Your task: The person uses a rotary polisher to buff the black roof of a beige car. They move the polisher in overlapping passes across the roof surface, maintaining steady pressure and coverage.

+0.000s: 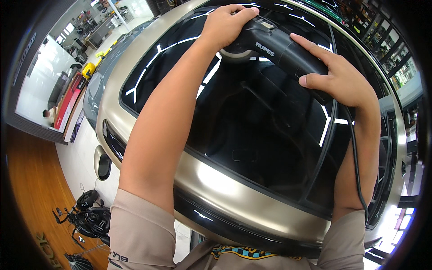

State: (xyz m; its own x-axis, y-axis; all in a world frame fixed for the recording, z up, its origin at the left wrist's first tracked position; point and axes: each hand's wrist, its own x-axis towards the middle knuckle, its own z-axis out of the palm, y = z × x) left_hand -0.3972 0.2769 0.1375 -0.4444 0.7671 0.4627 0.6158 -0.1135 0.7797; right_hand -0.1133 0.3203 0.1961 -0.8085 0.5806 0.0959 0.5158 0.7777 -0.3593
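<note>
A black polishing machine (281, 56) rests over the glossy black glass roof (252, 121) of a matte gold car (216, 177). Its head end lies under my left hand (229, 24), whose fingers wrap over the top. My right hand (337, 74) grips the rear of the body, thumb on the near side and a finger stretched along the top. The pad underneath is mostly hidden, with a pale rim showing below the head. From the machine's rear a black cord (354, 157) runs down along my right forearm.
The car's side mirror (103, 163) sticks out at the left. A black motorcycle (92, 213) stands at lower left. Beyond the car are a grey car (108, 63), a red counter (69, 101) with a person (49, 112) beside it, and shelves (391, 40) at far right.
</note>
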